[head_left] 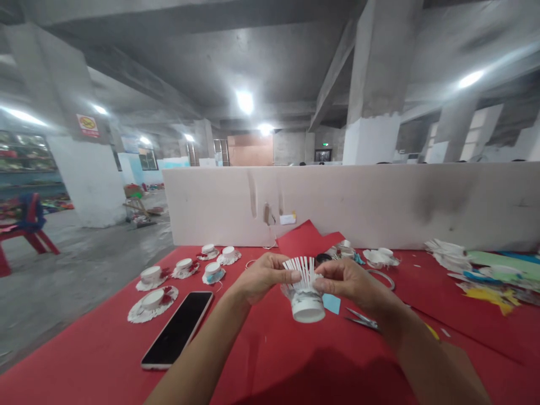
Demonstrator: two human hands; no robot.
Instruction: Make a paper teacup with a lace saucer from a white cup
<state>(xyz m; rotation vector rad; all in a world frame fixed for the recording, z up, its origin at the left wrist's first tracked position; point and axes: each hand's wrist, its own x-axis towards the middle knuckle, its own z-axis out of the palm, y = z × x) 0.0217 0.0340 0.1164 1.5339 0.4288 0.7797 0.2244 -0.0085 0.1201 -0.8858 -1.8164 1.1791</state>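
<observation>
1. The white cup (307, 310), at 5 o'clock in the view, looks light; its fanned strips (304, 265) would bend or tear easily, so its firmer round end seems the safer hold.
2. At its 10 o'clock, the left hand (266, 277) pinches strips, thumb and fingers nearly closed.
3. At 2 o'clock, the right hand (348, 280) pinches the frilled edge, fingers curled.
4. Scissors (363, 320) lie at 3 o'clock, the phone (179, 331) at 9.

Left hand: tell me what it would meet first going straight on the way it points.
The left hand would first meet the fanned white strips at its fingertips, and beyond them probably the right hand, though depth is unclear.
</observation>
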